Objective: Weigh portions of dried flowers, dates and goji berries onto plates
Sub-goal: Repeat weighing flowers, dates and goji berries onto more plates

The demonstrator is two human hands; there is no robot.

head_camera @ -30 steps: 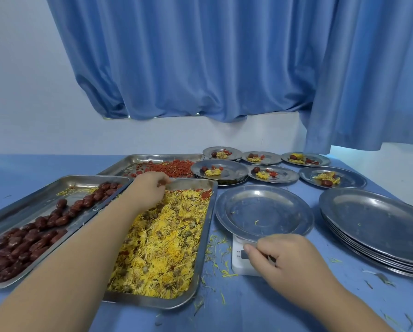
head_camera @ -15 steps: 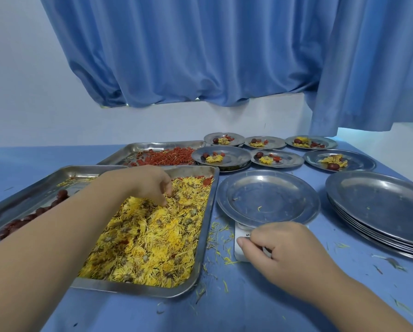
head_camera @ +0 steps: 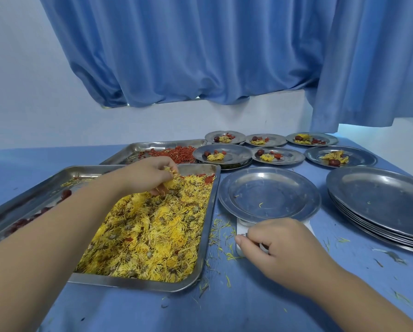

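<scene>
pinching a tuft of flowers [head_camera: 152, 231] at the far end of their tray [head_camera: 206, 236], the left hand [head_camera: 150, 174] has thumb and fingertips closed round the petals, just above the heap. the right hand [head_camera: 279, 245] lies with curled fingers over the front of the scale [head_camera: 239, 227]; whether it grips or merely presses cannot be told.

governing relation: the bare plate [head_camera: 269, 194] sits on the scale, to the right of the left hand and roughly level with it, beyond the tray's right rim. the tray's long axis runs near to far, so the carry is judged a short sideways crossing. the right hand is nearer the plate but occupied.

dates [head_camera: 66, 194] lie in a tray on the far left, largely hidden by the forearm; goji berries [head_camera: 174, 153] in a tray behind. six filled plates [head_camera: 277, 155] stand at the back, well apart from the scale. a stack [head_camera: 380, 202] of unused plates sits at the right.

surface: a table [head_camera: 248, 303] under blue cloth, littered with stray petals near the scale. room: pale wall, blue curtain [head_camera: 200, 56] hanging above.

risk judged: loose petals dropping short of the plate.
</scene>
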